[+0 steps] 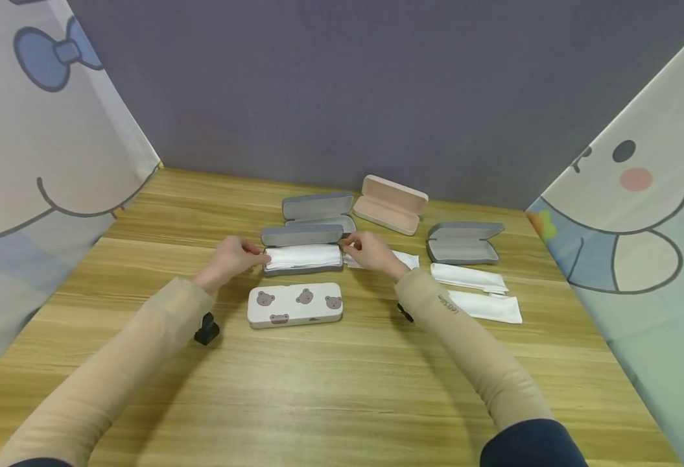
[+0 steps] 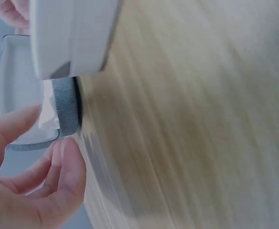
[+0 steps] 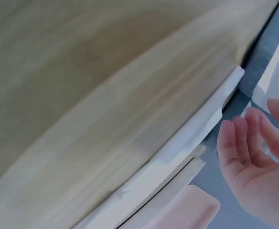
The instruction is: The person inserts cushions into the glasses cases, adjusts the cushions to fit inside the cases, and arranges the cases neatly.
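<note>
A grey glasses case (image 1: 302,268) lies with its lid up, a folded white cloth (image 1: 303,255) laid along its inside. My left hand (image 1: 233,259) holds the case's left end, thumb over the cloth and fingers outside the end, as the left wrist view shows. At the opposite end my right hand (image 1: 371,251) has its thumb and fingertips at the case's right corner. In the right wrist view its fingers (image 3: 240,143) bend close against that end. Just in front sits a closed white glasses case (image 1: 295,305) with bear prints.
Behind stand another open grey case (image 1: 318,207) and an open pink case (image 1: 391,204). One more open grey case (image 1: 464,243) is at the right, with white cloths (image 1: 470,277) before it. Another white cloth (image 1: 406,259) lies under the right wrist. A grey wall (image 1: 318,97) closes off the back.
</note>
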`<act>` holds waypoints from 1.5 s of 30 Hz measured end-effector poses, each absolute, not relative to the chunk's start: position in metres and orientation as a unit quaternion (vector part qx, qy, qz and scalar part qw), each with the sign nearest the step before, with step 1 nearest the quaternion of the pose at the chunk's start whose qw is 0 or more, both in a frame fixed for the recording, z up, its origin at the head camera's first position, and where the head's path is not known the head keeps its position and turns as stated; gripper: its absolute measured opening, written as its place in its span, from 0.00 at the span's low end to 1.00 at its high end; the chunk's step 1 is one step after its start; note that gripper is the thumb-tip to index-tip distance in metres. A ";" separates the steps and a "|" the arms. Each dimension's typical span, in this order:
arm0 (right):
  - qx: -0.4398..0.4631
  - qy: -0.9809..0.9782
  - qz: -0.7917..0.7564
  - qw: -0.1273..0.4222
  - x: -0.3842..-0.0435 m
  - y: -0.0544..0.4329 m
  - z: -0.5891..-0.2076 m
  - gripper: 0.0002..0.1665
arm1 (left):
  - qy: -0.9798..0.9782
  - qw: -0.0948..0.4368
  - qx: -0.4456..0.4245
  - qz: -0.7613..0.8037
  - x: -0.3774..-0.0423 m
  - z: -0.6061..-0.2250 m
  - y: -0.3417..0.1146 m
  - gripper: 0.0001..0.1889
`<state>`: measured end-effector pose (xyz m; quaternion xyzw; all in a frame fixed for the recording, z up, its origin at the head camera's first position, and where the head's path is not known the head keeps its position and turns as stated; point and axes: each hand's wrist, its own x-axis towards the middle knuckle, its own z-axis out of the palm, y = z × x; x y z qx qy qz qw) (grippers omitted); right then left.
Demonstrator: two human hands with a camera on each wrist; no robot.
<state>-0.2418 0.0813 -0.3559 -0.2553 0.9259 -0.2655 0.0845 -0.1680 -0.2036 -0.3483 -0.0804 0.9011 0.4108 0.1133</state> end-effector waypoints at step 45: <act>-0.043 0.814 -0.485 0.317 -0.236 0.055 -0.331 0.34 | 0.778 0.235 -0.086 0.576 -0.178 -0.335 -0.188 0.34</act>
